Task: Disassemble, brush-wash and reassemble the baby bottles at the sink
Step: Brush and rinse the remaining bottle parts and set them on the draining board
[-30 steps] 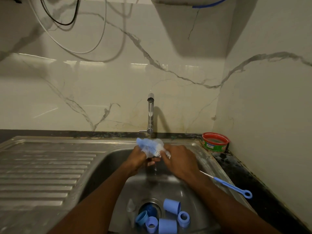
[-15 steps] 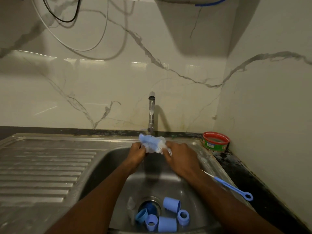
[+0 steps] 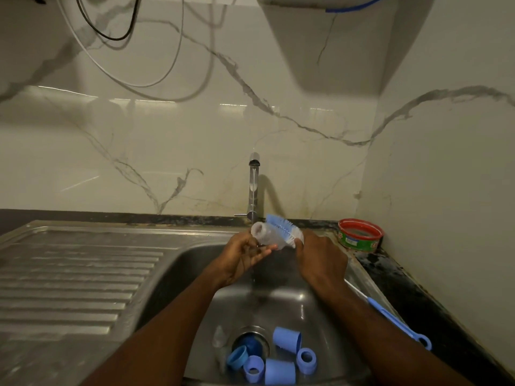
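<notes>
The clear bottle (image 3: pixel 262 233) lies tilted on its side over the sink (image 3: pixel 195 274), just under the tap (image 3: pixel 253 188), where a thin stream of water runs. The left hand (image 3: pixel 245 256) cradles it from below, fingers loosely curled round its base. The right hand (image 3: pixel 320 259) grips the bottle brush (image 3: pixel 281 228), whose blue-and-white bristle head lies against the bottle's upper side — its long handle sticks out behind the wrist over the counter (image 3: pixel 418 302).

The wet bottle sits lightly in that loose hold; a firm brush stroke could likely knock it down into the basin. There, blue caps and rings (image 3: pixel 278 358) crowd the drain beside a clear teat (image 3: pixel 220 338), so a dropped bottle would land among them. A red-rimmed tub (image 3: pixel 359 235) stands at the back corner, well clear.
</notes>
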Motion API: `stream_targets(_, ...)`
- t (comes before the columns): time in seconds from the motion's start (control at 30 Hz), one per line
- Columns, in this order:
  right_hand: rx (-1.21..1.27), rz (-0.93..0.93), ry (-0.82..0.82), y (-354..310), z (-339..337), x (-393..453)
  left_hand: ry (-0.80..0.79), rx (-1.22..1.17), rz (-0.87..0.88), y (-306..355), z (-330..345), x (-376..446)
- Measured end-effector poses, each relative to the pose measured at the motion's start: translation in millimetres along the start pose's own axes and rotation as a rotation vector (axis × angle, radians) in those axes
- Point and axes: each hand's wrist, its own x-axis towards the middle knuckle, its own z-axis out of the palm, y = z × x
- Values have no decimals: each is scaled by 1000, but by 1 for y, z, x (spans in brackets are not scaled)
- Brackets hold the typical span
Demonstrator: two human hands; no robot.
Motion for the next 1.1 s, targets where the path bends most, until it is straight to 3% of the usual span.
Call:
stream_targets(0.07, 26, 11, -35, 3, 3, 0, 19, 156, 77, -1, -3, 3)
stream_targets(0.17, 56, -12, -87, 1, 8, -3, 178, 427, 219, -2, -10, 7)
stream_targets(0.33, 89, -71, -151, -9, 16, -8, 226, 573, 289, -2, -14, 0)
stream_targets(0.6, 15, -61, -38, -9, -10, 2, 190, 527, 94, 1, -5, -1)
stream_targets(0.73, -54, -215, 91, -7, -27, 8, 189, 540, 35, -3, -13, -4)
stream_targets(0.87, -23, -311, 68, 1, -20, -6, 172, 475, -22, -8, -15, -3)
stream_targets(1.1, -34, -372, 39, -1, -4, -5, 119, 817, 82, -9, -6, -7)
